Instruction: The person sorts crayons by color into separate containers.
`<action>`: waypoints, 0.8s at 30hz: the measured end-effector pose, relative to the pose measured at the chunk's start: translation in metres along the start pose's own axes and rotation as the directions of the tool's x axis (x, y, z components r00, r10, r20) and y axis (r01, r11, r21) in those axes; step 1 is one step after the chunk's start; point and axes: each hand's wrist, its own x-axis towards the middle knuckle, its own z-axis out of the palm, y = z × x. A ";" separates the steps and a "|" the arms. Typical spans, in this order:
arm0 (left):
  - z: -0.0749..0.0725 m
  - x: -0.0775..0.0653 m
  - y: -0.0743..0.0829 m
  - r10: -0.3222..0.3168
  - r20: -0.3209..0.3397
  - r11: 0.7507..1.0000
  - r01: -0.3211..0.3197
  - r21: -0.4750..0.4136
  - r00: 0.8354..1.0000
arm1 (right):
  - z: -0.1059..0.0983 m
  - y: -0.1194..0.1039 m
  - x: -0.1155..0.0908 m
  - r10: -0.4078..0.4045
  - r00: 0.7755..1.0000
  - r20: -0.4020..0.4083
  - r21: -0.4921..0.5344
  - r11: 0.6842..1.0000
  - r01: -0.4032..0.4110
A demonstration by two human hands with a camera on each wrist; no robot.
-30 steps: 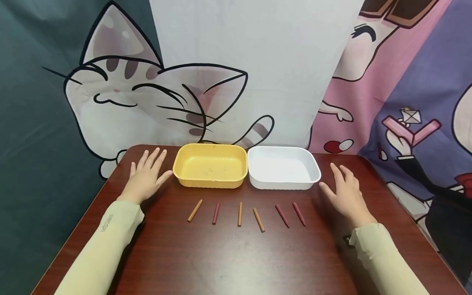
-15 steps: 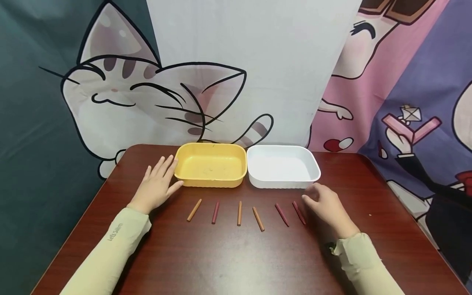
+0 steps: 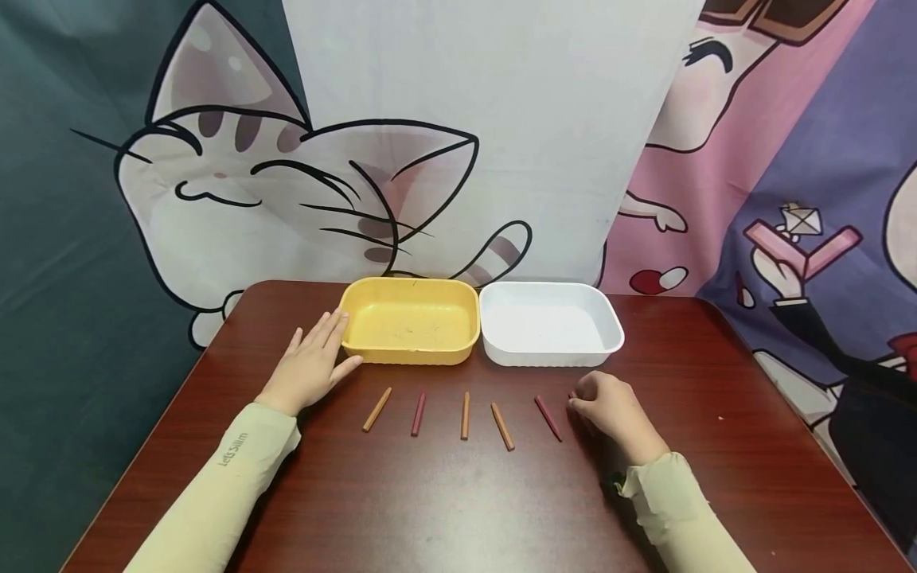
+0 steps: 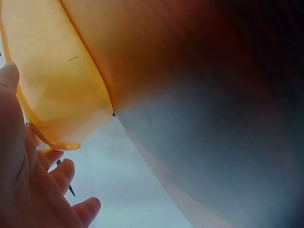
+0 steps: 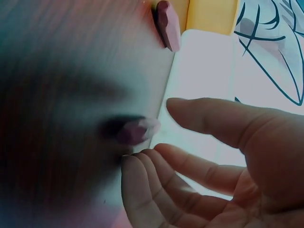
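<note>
My right hand (image 3: 611, 406) is low over the table, thumb and curved fingers on either side of the rightmost dark red crayon-like stick (image 5: 135, 131). A gap shows between thumb and fingertips in the right wrist view; in the head view the hand hides most of that stick. With fingers extended, my left hand (image 3: 308, 362) rests at the left side of a yellow plastic basket (image 3: 411, 354), fingertips at its rim. A second dark red stick (image 3: 548, 419) lies left of the right hand.
Beside the yellow basket stands a white one (image 3: 552, 358). In front of them lie another dark red stick (image 3: 419, 414) and three orange-brown sticks, including one (image 3: 466, 416) near the middle. A cartoon-printed cloth (image 3: 401, 191) hangs behind the brown table (image 3: 458, 509).
My right hand has moved left and down from beside the white basket to the rightmost dark red stick, its fingers curving in. My left hand has shifted right, up to the yellow basket's side.
</note>
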 end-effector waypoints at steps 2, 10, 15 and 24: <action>0.000 0.000 0.001 -0.005 0.011 1.000 0.005 -0.008 1.000 | 0.001 -0.002 0.000 0.008 1.000 -0.005 -0.005 1.000 -0.008; 0.001 0.000 0.002 -0.014 0.030 1.000 0.014 -0.015 0.999 | 0.004 -0.003 0.001 0.010 1.000 -0.029 -0.026 1.000 -0.010; 0.000 0.002 0.002 -0.012 0.032 1.000 0.013 -0.007 0.999 | 0.005 -0.001 0.001 0.005 0.999 -0.050 -0.035 0.999 -0.007; 0.002 0.003 0.002 -0.011 0.034 1.000 0.011 0.002 0.999 | 0.005 0.002 0.001 0.014 0.996 -0.084 0.032 0.999 -0.011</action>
